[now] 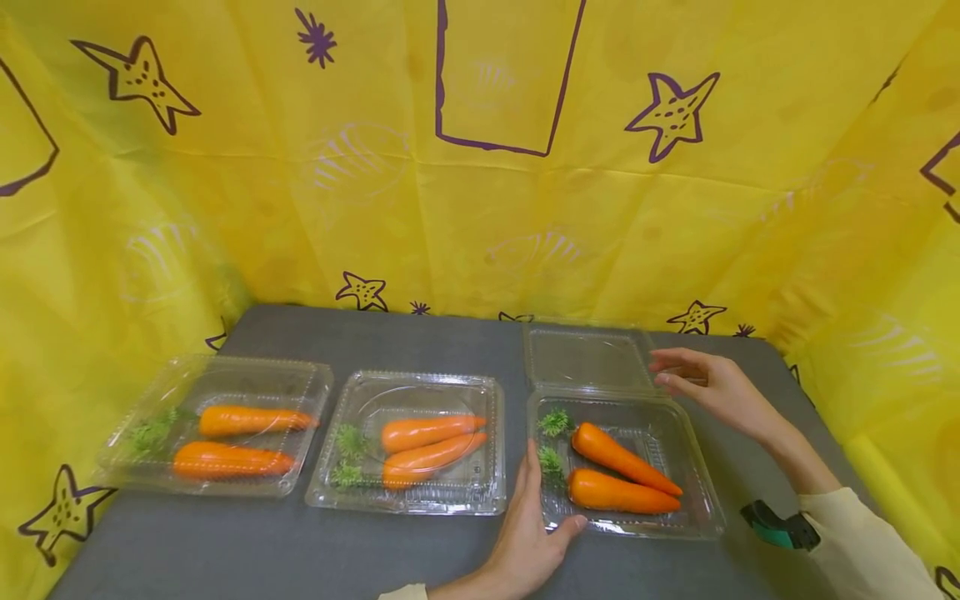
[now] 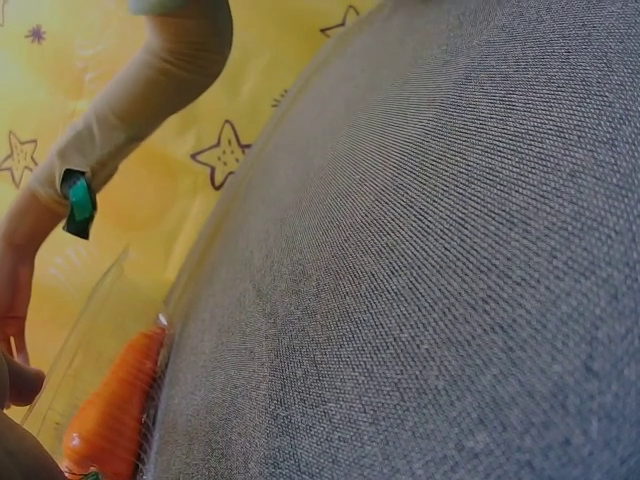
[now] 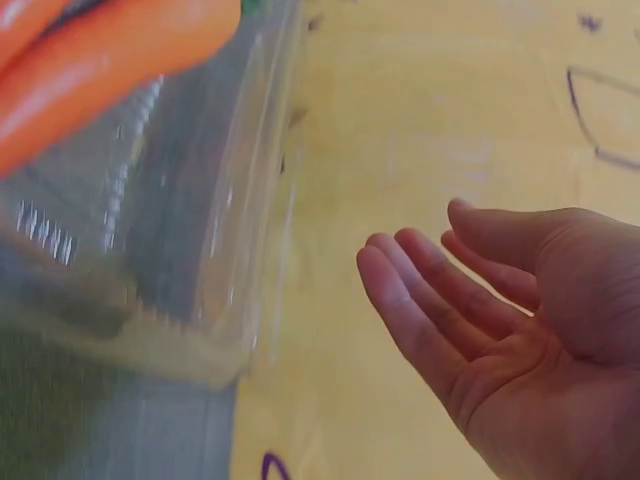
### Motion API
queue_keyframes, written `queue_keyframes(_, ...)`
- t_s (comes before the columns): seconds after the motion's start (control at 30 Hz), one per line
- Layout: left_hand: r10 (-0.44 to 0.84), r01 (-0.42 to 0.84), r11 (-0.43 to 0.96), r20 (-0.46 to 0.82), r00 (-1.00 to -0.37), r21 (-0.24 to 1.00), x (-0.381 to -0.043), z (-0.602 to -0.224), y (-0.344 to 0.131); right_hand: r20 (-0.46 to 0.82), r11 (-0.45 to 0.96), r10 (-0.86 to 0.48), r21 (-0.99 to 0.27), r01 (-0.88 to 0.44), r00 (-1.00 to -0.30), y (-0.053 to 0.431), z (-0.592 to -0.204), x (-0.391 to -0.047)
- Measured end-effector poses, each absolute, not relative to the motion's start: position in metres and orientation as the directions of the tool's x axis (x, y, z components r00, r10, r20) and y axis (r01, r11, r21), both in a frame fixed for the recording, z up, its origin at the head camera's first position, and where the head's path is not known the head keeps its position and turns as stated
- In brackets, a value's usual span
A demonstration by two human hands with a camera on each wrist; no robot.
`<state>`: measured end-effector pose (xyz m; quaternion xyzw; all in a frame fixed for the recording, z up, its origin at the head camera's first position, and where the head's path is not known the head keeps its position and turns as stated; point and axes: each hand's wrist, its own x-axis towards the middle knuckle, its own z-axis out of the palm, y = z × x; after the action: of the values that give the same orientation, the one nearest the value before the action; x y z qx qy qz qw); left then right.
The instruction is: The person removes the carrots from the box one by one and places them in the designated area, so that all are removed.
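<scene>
Left grip [image 1: 531, 529] against carrot box [image 1: 660, 437]

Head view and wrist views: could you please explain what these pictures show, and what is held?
No machine works here, only a person. The head camera takes the wide picture; a camera on each wrist takes the two close ones. On the grey surface stand three clear containers, each with two carrots and some greenery. The two on the left are closed; the right one has its lid open. The left hand touches that open container at its near left corner; the right hand, fingers loose, is by the lid and holds nothing.
</scene>
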<state>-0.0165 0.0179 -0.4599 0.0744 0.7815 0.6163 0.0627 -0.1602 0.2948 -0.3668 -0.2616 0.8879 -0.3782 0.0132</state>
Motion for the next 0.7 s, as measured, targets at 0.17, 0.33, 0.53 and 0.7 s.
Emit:
queue_keyframes(0.17,0.197,0.041,0.231,-0.005,-0.98,0.972,-0.016,-0.46,0.018,0.172,0.568,-0.52,-0.662,-0.489,-0.837,0.276,-0.367,-0.148)
queue_keyframes(0.33,0.198,0.044,0.233,-0.003,-0.98,0.971,-0.016,-0.46,0.018,0.151,0.561,-0.569,-0.648,-0.516,-0.808,0.26,-0.373,-0.137)
queue_keyframes(0.53,0.202,0.07,0.228,0.023,-0.979,0.971,-0.017,-0.462,0.017,0.106,0.52,-0.646,-0.664,-0.537,-0.756,0.247,-0.382,-0.129)
queue_keyframes(0.7,0.203,0.083,0.238,0.034,-0.979,0.968,-0.018,-0.462,0.017,0.042,0.545,-0.661,-0.658,-0.519,-0.749,0.244,-0.39,-0.128)
